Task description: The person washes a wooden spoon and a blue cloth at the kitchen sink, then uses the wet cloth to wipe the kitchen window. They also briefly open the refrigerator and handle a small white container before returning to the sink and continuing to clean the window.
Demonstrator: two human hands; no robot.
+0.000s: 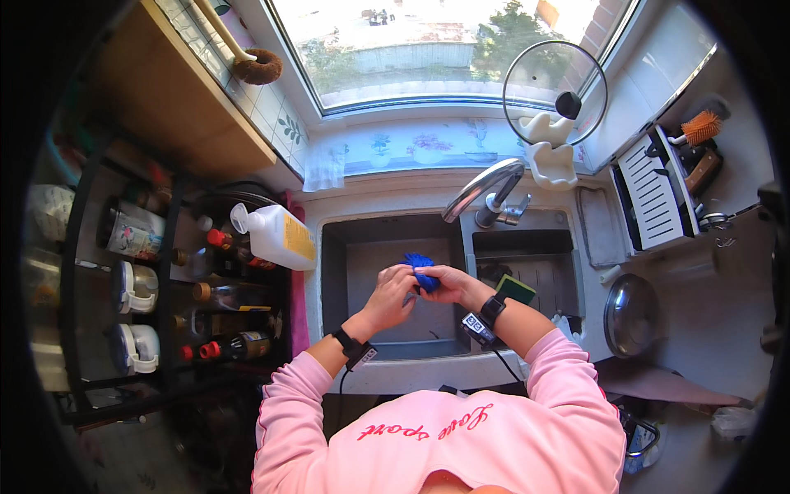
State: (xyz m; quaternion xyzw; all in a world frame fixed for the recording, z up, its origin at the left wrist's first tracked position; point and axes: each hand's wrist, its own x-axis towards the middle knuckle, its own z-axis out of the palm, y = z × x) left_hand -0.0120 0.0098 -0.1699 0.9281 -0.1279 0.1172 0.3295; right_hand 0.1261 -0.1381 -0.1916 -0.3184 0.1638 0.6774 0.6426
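Over the large basin of a grey double sink (337, 290), both my hands meet on a bunched blue scrubber or cloth (426, 281). My right hand (449, 284) grips it from the right, thumb on top. From the left, the fingers of my left hand (390, 297) close on its near side and partly hide it. Its exact kind is hard to tell. Behind my hands rises a chrome faucet (484, 188), its spout angled toward the large basin. In the smaller basin a green and yellow sponge (516, 289) lies near my right wrist.
A white plastic jug (281, 238) stands left of the sink, beside a dark rack (166, 272) with several bottles and jars. A glass lid (555, 92) leans on a white holder (551, 163) by the window. Rightward are a utensil rack (655, 191) and another lid (632, 316).
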